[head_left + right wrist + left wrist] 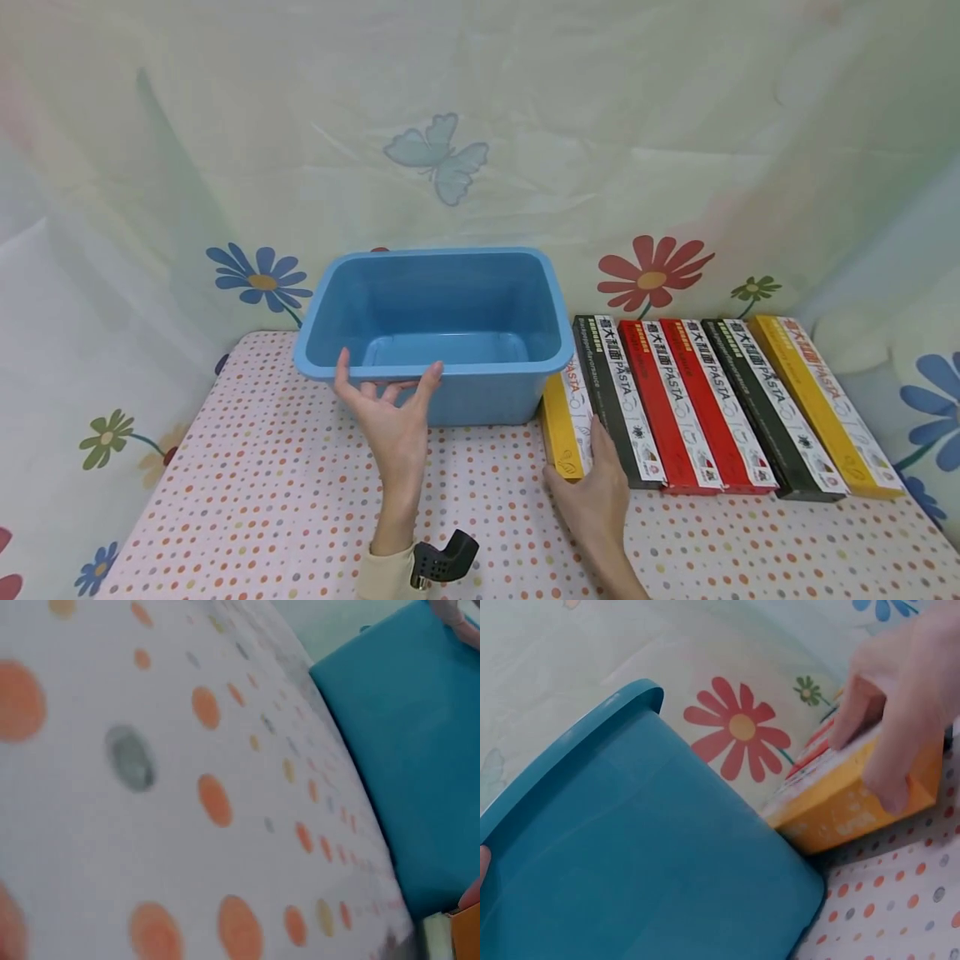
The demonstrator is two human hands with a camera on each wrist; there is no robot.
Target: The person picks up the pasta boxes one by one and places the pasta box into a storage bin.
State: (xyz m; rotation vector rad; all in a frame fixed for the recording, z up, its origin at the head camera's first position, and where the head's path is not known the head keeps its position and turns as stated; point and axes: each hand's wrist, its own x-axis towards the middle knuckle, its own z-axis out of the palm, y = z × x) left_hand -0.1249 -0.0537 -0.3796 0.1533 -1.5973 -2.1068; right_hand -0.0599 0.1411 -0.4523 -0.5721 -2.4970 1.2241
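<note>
Flowered cloth (675,108) backs the surface (262,500); left hand (393,429), fingers spread, touches the bin (487,396) near the back edge; right hand (597,500) grips a yellow box (558,421).

A deep rectangular bin of light blue plastic (465,398) stands on a pale cloth with coloured dots (262,500). The person's left hand (393,429) holds its front rim. The right hand (596,496) grips the near end of a yellow-and-white cardboard pasta box (564,425), which lies beside the bin, partly hidden by its rim. To the right, five long pasta boxes (678,437) lie in one row: black, red, red, black, yellow.
</note>
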